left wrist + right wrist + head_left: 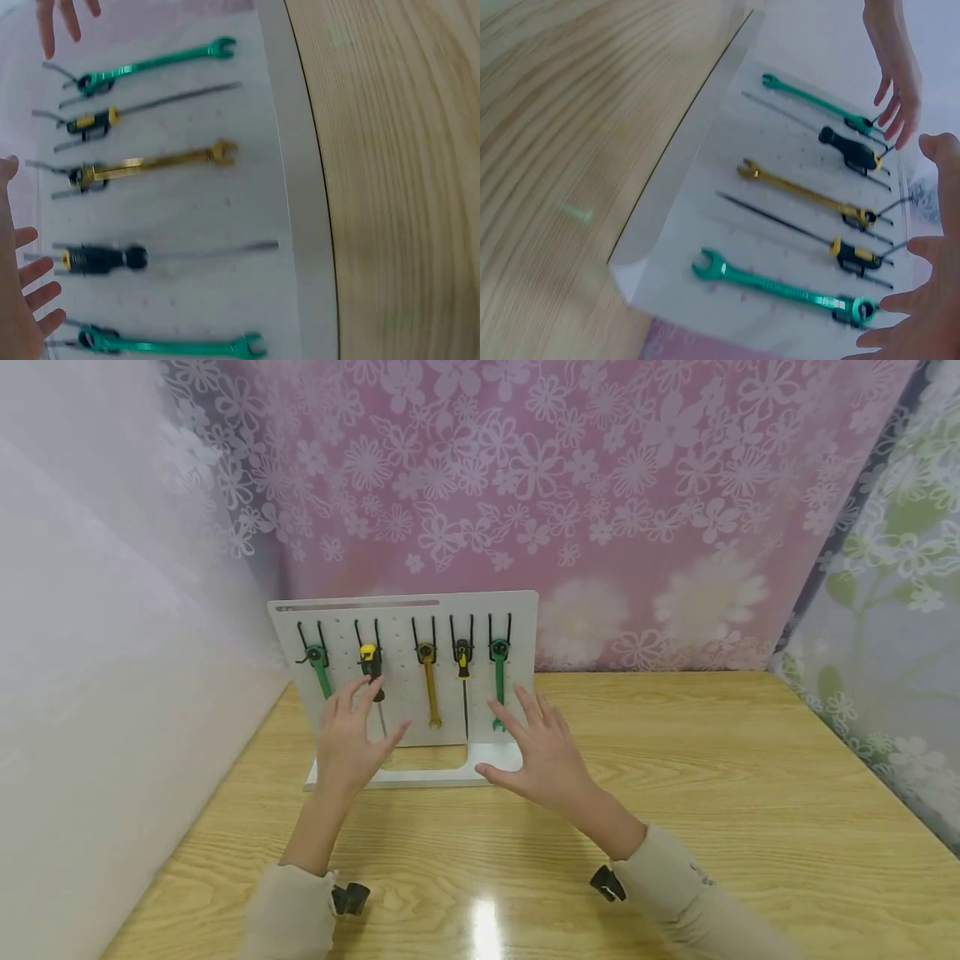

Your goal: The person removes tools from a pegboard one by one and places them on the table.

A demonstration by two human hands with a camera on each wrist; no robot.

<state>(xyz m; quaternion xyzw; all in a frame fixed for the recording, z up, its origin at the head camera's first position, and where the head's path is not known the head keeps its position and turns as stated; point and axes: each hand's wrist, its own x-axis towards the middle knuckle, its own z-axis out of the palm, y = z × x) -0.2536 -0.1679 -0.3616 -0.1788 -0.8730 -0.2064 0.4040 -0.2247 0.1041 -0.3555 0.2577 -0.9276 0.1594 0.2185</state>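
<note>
A white pegboard [405,693] stands upright, carrying a gold wrench [431,693], green wrenches at both ends [499,681] and two black-and-yellow screwdrivers, the slimmer one [463,668] right of the gold wrench. My left hand [348,743] is held before the board's left part, fingers spread, holding nothing. It partly covers the left green wrench [321,677] and the thicker screwdriver [371,664] in the head view. Near the right green wrench, my right hand [551,760] is raised with spread fingers and holds nothing. Whether either hand touches the board, I cannot tell.
The board's white base [420,779] rests on a wooden table [675,777]. Behind rises a pink flowered curtain [525,510], with a pale curtain [112,610] at the left and a leafy patterned one [900,585] at the right.
</note>
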